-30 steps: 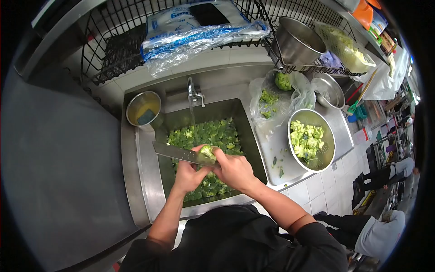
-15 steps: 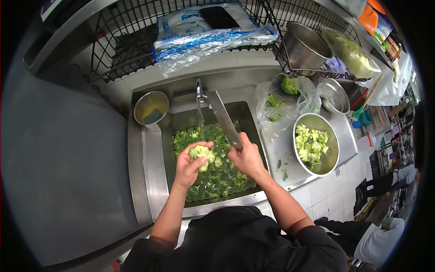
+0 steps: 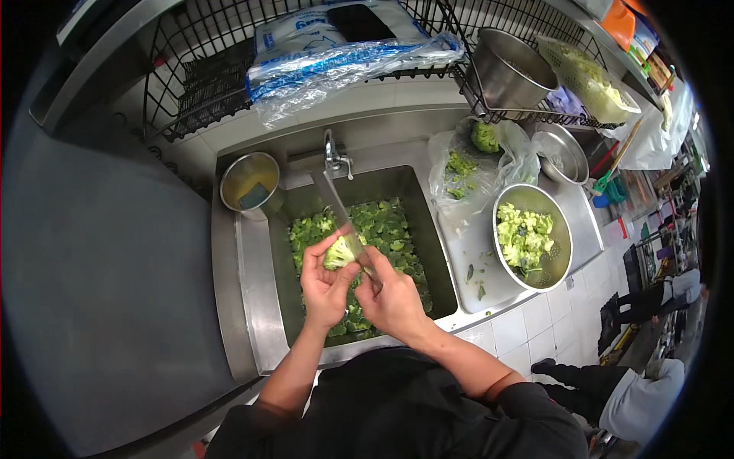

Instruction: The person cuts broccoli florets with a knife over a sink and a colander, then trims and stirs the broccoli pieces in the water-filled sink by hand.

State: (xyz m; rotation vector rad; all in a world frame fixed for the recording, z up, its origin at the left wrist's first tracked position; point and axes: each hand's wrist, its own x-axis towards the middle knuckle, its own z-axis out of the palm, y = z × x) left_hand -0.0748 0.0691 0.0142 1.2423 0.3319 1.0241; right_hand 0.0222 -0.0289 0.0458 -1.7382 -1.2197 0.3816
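Note:
Over the sink, my left hand (image 3: pixel 325 291) is closed around a pale green broccoli piece (image 3: pixel 338 254). My right hand (image 3: pixel 392 300) grips a wide-bladed knife (image 3: pixel 334 203), whose blade points up toward the faucet and lies against the right side of the broccoli piece. Below both hands, the sink (image 3: pixel 437 252) holds water with many cut broccoli florets (image 3: pixel 390 229) floating in it. The knife's handle is hidden in my right fist.
Right of the sink stand a colander (image 3: pixel 567 252) of cut stems, a clear plastic bag (image 3: pixel 520 161) with broccoli, and a metal bowl (image 3: pixel 575 145). A metal pot (image 3: pixel 229 203) with a sponge sits at the left. The faucet (image 3: pixel 330 153) rises behind. Other people (image 3: pixel 634 398) are at the right.
My right hand has moved left with the knife, bringing the blade from apart to against the broccoli piece. My left hand still holds the piece, a little tilted.

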